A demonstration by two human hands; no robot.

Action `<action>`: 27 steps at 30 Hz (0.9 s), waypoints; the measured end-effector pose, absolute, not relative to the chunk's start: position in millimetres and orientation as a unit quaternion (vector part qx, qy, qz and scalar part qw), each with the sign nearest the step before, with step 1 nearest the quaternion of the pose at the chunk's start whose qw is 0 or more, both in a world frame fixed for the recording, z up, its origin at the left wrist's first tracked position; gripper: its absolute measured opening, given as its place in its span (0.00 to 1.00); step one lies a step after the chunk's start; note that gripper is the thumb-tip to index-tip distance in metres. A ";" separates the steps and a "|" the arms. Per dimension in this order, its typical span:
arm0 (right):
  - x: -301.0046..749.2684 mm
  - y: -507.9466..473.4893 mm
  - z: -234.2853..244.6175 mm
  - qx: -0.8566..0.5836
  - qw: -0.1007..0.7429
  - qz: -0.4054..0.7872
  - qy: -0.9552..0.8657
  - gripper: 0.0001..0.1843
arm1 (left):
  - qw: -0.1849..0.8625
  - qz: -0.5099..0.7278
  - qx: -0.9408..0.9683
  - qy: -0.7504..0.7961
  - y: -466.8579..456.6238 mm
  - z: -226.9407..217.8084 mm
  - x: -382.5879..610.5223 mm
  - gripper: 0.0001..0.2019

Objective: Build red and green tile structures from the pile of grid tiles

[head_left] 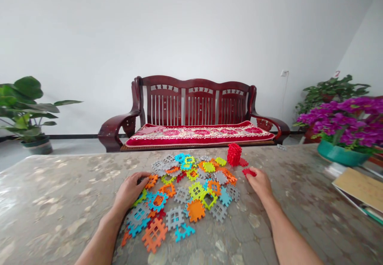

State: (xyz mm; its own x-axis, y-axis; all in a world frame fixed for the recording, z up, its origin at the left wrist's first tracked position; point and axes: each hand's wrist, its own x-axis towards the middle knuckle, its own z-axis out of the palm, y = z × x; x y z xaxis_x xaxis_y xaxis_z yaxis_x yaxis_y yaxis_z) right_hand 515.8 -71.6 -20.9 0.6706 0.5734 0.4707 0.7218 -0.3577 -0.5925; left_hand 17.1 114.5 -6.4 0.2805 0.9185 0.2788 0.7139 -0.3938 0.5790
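A loose heap of interlocking plastic puzzle tiles with notched edges, in orange, grey, blue, lime green and red, covers the middle of the table. My left hand rests at the heap's left edge, thumb and forefinger apart beside an orange tile, which its fingertips seem to touch. To the right of the heap, my right hand pinches a red tile low over the tabletop. Just beyond it stands a stack of red tiles, with a single red tile lying at its foot. A few red tiles show within the heap.
The patterned tabletop reaches toward a dark wooden bench with a red cushion. At right are purple flowers in a teal pot and a cardboard-coloured book or box. A small grey piece lies near the far edge.
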 end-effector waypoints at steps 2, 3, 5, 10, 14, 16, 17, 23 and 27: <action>512.4 -73.2 -18.7 -0.830 0.314 -0.134 -0.440 0.12 | 0.173 0.293 0.784 0.519 114.9 -6.7 16.8 0.18; 510.9 -74.3 -17.5 -0.836 0.277 -0.147 -0.450 0.13 | 0.174 0.292 0.786 0.517 115.1 -6.8 16.7 0.18; 508.4 -76.9 -15.3 -0.851 0.224 -0.159 -0.447 0.16 | 0.174 0.290 0.786 0.517 115.2 -6.9 16.4 0.18; 507.5 -81.8 -12.5 -0.877 0.183 -0.161 -0.415 0.20 | 0.181 0.288 0.783 0.520 115.3 -7.3 15.8 0.19; 513.1 -81.7 -15.4 -0.888 0.250 -0.143 -0.359 0.24 | 0.183 0.290 0.783 0.520 115.4 -7.3 15.7 0.19; 518.0 -78.8 -18.3 -0.891 0.304 -0.123 -0.315 0.28 | 0.182 0.289 0.782 0.521 115.2 -6.9 15.8 0.20; 520.7 -76.3 -19.8 -0.889 0.330 -0.116 -0.294 0.29 | 0.182 0.288 0.782 0.522 115.1 -6.7 15.9 0.20; 538.6 -54.0 -24.5 -0.857 0.438 -0.093 -0.254 0.30 | 0.185 0.291 0.778 0.525 115.3 -7.0 15.7 0.20; 549.7 -41.8 -25.1 -0.856 0.442 -0.070 -0.258 0.33 | 0.184 0.291 0.781 0.520 116.2 -7.5 15.1 0.19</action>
State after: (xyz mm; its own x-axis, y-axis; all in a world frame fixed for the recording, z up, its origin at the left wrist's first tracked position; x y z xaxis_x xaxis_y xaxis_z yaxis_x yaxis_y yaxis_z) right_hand 549.7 -41.8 -25.1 0.8576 0.3794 0.3473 0.5028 -0.4761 -0.7215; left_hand 15.1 116.2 -7.5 0.2886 0.9205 0.2636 0.7060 -0.3905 0.5908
